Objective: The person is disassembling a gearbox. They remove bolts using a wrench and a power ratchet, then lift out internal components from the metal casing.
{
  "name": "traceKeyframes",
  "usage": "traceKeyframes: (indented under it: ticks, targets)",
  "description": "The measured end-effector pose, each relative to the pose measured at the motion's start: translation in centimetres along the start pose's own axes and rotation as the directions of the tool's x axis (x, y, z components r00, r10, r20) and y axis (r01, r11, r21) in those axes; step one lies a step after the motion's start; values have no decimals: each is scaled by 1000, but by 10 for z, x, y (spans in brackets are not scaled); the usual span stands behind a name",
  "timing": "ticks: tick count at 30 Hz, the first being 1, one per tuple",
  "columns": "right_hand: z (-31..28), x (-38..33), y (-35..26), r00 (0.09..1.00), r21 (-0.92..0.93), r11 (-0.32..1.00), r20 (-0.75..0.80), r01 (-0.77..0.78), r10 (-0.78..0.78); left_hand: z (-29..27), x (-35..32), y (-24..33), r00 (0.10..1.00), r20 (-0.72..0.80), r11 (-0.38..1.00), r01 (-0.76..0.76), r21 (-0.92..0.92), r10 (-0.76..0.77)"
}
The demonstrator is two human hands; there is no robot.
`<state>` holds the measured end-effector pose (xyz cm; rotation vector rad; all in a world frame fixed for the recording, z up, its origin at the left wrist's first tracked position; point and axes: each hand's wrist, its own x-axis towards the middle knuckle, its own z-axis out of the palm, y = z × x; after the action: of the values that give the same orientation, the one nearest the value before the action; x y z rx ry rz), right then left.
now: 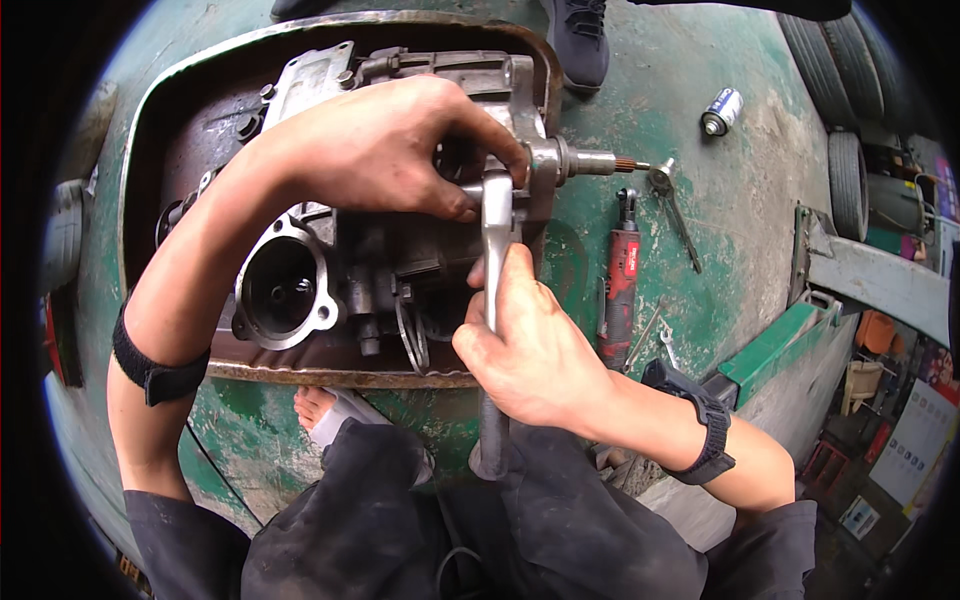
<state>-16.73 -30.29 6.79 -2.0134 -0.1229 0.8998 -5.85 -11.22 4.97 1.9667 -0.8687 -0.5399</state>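
A grey metal gearbox point(430, 245) lies in a rusty-rimmed metal tray point(340, 378) on the floor in front of me. My right hand point(530, 350) is wrapped round the handle of a long silver ratchet wrench point(496, 225), which points away from me with its dark grip end towards my legs. At its head, my left hand point(400, 150) reaches over the gearbox, thumb and fingers closed about the ratchet's drive end. What the drive end meets is hidden by the fingers. Just right of it, a splined shaft point(595, 163) sticks out of the gearbox.
Right of the tray lie a red-and-black cordless ratchet point(622, 280), another ratchet point(680, 220), a small wrench point(669, 347) and a spray can point(722, 112). Another person's dark shoe point(580, 45) stands beyond the tray. A green-and-grey lift arm point(780, 350) and tyres point(850, 185) are farther right.
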Motion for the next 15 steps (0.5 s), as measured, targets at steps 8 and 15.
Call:
traceKeyframes:
  ticks: [8,15]
  targets:
    - [-39,-2,-14,993,531,844,38,73,-110,-1,3,24,965,-261,982,-43,-184,-7]
    - [-75,-22,0,992,745,655,-93,126,-85,10,35,70,942,-248,950,-156,271,225]
